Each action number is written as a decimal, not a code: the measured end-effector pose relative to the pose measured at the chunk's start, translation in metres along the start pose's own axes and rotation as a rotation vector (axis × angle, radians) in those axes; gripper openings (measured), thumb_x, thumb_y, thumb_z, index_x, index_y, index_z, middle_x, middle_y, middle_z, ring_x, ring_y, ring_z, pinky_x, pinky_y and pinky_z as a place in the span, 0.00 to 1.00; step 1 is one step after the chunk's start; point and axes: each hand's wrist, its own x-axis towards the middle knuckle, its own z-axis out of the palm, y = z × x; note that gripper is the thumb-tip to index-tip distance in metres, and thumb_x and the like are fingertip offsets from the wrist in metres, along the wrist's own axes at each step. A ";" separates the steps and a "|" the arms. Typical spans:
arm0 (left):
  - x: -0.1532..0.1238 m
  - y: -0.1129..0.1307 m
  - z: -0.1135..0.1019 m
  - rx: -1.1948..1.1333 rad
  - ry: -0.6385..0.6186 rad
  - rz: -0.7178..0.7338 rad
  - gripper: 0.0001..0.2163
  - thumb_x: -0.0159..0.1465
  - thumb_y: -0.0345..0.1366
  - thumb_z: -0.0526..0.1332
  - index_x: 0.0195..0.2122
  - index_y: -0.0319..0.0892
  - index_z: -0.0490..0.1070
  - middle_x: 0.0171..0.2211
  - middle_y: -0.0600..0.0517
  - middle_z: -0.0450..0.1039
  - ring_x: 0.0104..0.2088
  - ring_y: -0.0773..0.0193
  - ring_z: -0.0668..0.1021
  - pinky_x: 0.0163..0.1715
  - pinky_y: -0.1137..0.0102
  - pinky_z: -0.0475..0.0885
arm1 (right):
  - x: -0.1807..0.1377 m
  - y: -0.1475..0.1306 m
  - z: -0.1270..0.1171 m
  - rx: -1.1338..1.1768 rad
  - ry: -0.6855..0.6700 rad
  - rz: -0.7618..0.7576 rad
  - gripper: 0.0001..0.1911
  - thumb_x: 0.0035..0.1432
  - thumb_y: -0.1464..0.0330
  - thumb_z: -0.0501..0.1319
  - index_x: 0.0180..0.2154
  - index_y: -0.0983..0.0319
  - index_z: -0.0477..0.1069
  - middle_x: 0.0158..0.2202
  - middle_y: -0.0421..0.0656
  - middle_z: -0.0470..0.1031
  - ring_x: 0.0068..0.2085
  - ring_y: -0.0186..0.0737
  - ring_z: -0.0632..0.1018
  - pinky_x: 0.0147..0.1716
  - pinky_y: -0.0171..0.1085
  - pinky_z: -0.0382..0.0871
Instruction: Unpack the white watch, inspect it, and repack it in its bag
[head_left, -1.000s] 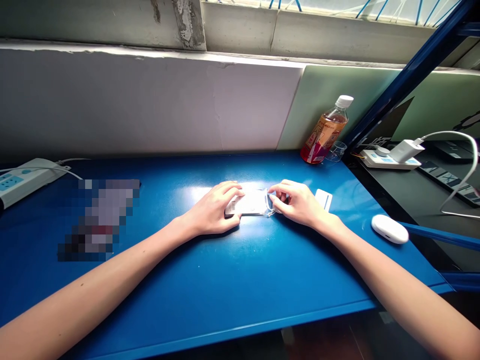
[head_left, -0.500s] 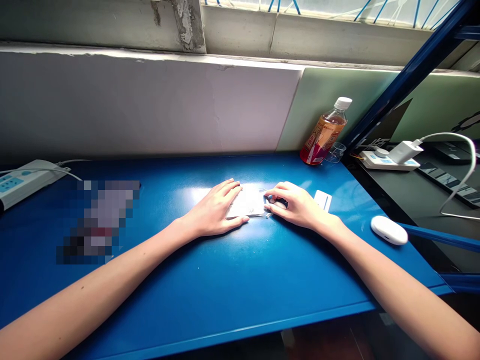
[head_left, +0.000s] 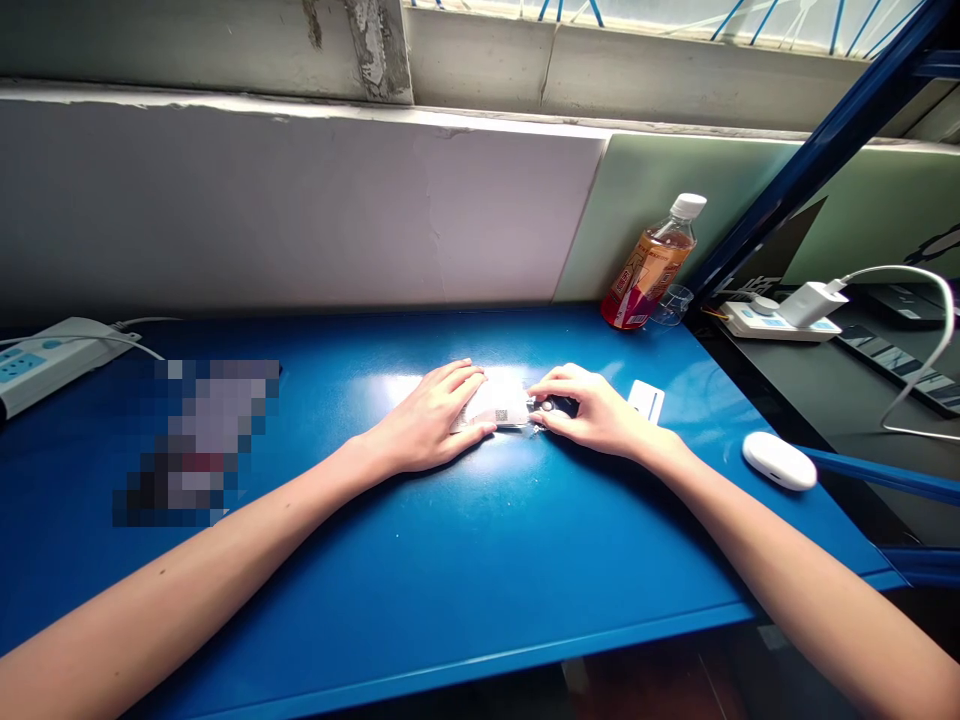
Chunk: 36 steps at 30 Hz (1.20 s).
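A flat white packet [head_left: 504, 402] with a small dark printed square near its lower edge lies on the blue table, glaring in the light. My left hand [head_left: 439, 415] holds its left part, fingers over the far side and thumb along the near edge. At the packet's right end, my right hand [head_left: 581, 405] is curled, thumb and fingers around something small and partly hidden. Small shiny, roundish bits [head_left: 547, 406] show between those fingers; their kind is unclear. Just behind the right wrist rests a white card [head_left: 646, 400] with a dark line.
A drink bottle [head_left: 651, 265] stands by the wall next to a clear cup [head_left: 673, 305]. White oval case [head_left: 780, 461] lies near the right edge. Power strips sit left [head_left: 60, 355] and right [head_left: 780, 322]. A blurred-out item [head_left: 214, 430] lies left. A blue frame bar [head_left: 817, 150] slants at right.
The packet's top face looks different: a dark printed square now shows near its lower edge. My right fingertips have shifted slightly at its right end; my left hand barely moved.
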 end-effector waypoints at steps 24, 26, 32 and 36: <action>0.001 0.000 -0.001 -0.009 0.035 -0.003 0.29 0.66 0.51 0.60 0.61 0.34 0.64 0.59 0.35 0.69 0.63 0.41 0.68 0.61 0.49 0.66 | 0.000 -0.003 0.003 -0.063 -0.023 0.034 0.09 0.63 0.67 0.64 0.44 0.61 0.79 0.41 0.49 0.79 0.42 0.47 0.76 0.41 0.44 0.71; 0.002 0.001 -0.001 -0.008 0.031 -0.006 0.29 0.66 0.51 0.60 0.61 0.35 0.64 0.59 0.35 0.69 0.63 0.41 0.68 0.61 0.49 0.66 | -0.001 -0.002 0.002 -0.075 -0.023 0.032 0.10 0.64 0.66 0.64 0.45 0.60 0.79 0.41 0.49 0.79 0.42 0.47 0.77 0.41 0.44 0.71; 0.002 0.001 -0.001 -0.015 0.027 -0.034 0.30 0.65 0.51 0.61 0.61 0.35 0.64 0.59 0.34 0.69 0.64 0.40 0.67 0.62 0.47 0.65 | -0.001 0.001 -0.008 -0.106 -0.066 0.044 0.12 0.64 0.65 0.63 0.46 0.61 0.79 0.41 0.49 0.78 0.41 0.47 0.77 0.40 0.42 0.71; 0.002 0.000 -0.001 -0.023 0.020 -0.054 0.30 0.65 0.50 0.60 0.62 0.35 0.64 0.60 0.34 0.68 0.65 0.38 0.65 0.63 0.47 0.64 | 0.000 0.006 -0.018 -0.117 -0.088 0.064 0.13 0.64 0.64 0.63 0.47 0.61 0.79 0.40 0.48 0.77 0.40 0.45 0.78 0.38 0.41 0.71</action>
